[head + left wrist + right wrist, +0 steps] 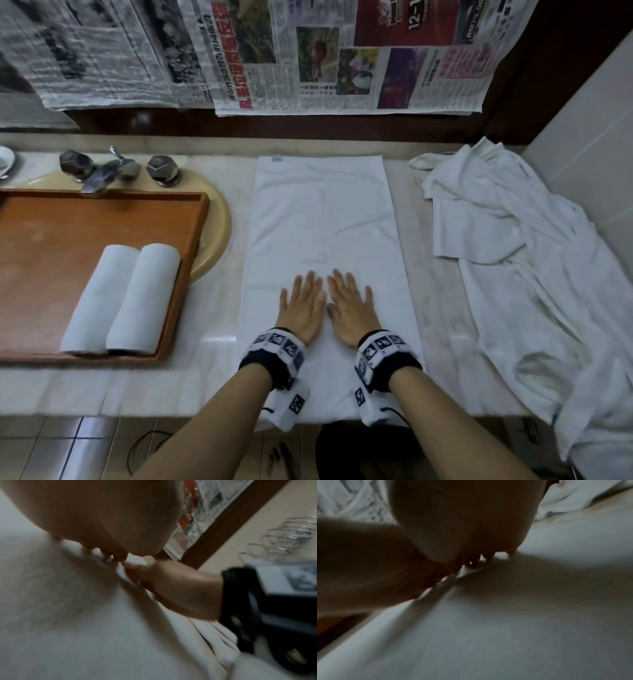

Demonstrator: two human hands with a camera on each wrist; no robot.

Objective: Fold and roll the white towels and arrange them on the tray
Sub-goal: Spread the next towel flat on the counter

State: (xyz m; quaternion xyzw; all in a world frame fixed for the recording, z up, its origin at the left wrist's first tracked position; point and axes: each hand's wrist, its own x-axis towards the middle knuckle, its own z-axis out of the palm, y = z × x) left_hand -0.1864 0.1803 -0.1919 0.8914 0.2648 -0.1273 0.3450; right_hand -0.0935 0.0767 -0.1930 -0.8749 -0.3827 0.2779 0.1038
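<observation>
A white towel [323, 219] lies folded into a long strip on the marble counter, running from the back wall to the front edge. My left hand [303, 305] and right hand [351, 305] lie flat side by side on its near half, fingers straight, palms down. Two rolled white towels [120, 298] lie next to each other in the wooden tray [51, 233] at the left. The left wrist view shows the left hand [102, 520] on the towel [68, 615] with the right hand [171, 588] beside it. The right wrist view is dark, palm [462, 520] against towel [505, 628].
A heap of crumpled white cloth [534, 274] covers the counter's right side and hangs over its front edge. The tray sits over a beige sink [219, 219] with a chrome tap [102, 171] behind it. Newspaper sheets [308, 58] hang on the back wall.
</observation>
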